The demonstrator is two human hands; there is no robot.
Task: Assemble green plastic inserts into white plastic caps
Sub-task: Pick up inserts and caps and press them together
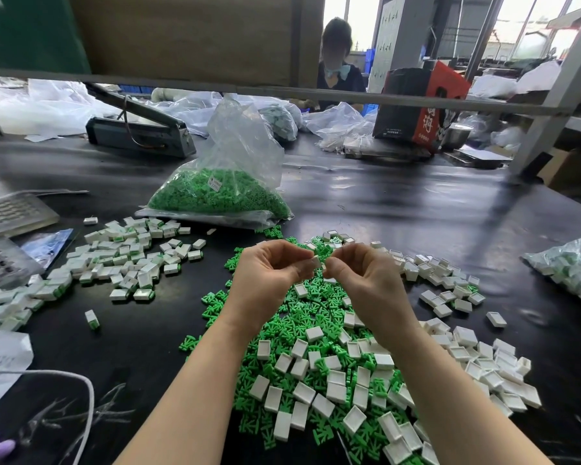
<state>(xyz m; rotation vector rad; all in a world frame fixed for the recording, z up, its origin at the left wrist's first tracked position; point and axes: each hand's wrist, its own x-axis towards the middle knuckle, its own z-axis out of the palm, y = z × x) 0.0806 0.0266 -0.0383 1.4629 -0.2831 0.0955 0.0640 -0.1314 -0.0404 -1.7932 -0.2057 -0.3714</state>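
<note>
The left hand (pixel 269 273) and the right hand (pixel 366 276) meet above the pile of green inserts (pixel 282 330); a white cap (pixel 316 262) is pinched between the fingers (pixel 304 263) of the left hand, and the right fingers, curled together, touch it from the 3 o'clock side; whether an insert is inside, I cannot tell. At 12 o'clock on the black worktop (pixel 416 209) a clear bag (pixel 228 182) holds green inserts; at 3 o'clock another bag (pixel 574 266) holds white and green parts; at 9 o'clock lie finished caps (pixel 125 263).
</note>
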